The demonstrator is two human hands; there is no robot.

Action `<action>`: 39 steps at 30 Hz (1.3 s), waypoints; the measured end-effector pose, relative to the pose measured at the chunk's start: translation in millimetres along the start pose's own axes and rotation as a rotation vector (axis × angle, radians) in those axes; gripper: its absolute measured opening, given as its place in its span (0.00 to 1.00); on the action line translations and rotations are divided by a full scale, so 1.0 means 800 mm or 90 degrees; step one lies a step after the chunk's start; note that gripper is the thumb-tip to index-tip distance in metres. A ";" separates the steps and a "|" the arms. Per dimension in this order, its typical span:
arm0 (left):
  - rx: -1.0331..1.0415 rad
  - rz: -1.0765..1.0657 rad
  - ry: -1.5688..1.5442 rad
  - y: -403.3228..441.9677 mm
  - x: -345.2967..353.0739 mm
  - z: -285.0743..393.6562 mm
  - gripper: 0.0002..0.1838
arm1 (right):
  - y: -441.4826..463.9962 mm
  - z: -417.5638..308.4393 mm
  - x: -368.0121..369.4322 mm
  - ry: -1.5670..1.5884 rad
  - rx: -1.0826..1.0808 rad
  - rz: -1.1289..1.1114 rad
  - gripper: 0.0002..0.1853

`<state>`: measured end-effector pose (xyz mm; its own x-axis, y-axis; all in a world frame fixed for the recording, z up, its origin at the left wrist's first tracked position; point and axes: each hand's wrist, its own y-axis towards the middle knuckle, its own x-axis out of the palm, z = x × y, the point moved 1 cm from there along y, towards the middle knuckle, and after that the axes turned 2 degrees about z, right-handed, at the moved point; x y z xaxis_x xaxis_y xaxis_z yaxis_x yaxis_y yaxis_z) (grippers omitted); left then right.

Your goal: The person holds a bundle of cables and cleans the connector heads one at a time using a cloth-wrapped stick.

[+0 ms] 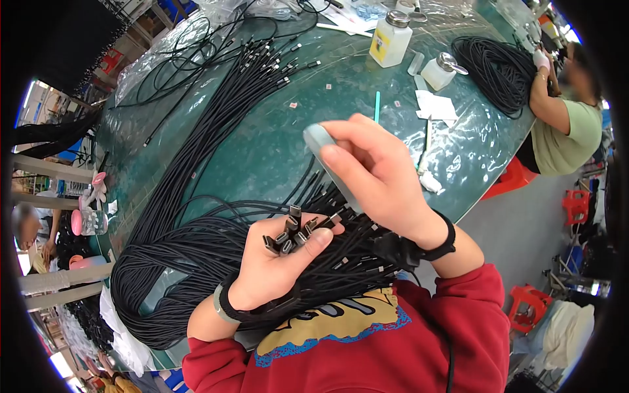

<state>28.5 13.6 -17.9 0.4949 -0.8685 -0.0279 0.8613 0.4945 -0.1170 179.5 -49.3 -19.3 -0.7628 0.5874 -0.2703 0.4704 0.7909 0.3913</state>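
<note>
Work apparently midway at the near edge of the surface (262,144): the left hand (268,265) grips clustered connectors (291,224), the right hand (380,173) curls narrowly above, contents unclear, while other cable ends (265,59) lie unheld toward the far edge, whether finished untellable.

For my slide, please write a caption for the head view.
Left hand holds a bunch of plugs; right hand hovers over the green table.

Left hand (267,267) curled closed; right hand (385,175) raised higher.
</note>
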 end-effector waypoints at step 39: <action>-0.113 0.043 -0.074 -0.004 -0.009 -0.005 0.09 | -0.005 -0.004 0.015 0.072 -0.017 0.042 0.10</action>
<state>21.8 17.9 -21.6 0.5695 -0.8188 0.0725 0.7970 0.5284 -0.2925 166.9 -46.2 -21.3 -0.7759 0.6144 -0.1431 0.5111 0.7452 0.4284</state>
